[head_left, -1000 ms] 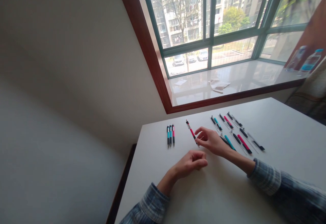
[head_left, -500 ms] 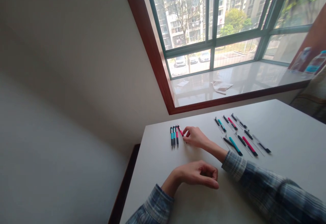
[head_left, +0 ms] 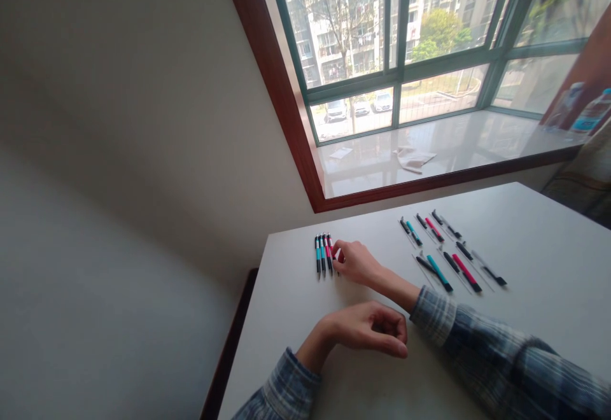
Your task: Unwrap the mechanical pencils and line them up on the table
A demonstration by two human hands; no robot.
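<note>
The end pen (head_left: 330, 242) lies on the worktop (head_left: 286, 293), just right of three pens (head_left: 323, 256), its long axis nearly parallel to theirs. The right hand (head_left: 356, 261), nearer, touches it; whether it grips, I cannot tell. The left hand (head_left: 365, 328) curls loosely, thumb apart, visibly holding nothing.

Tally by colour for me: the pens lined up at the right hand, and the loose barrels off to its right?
Teal pens in the row: 2
Red pens in the row: 2, one partly behind the right hand
Loose teal barrels: 2
Loose red barrels: 2
Loose pale barrels: 2
Total: 10
</note>
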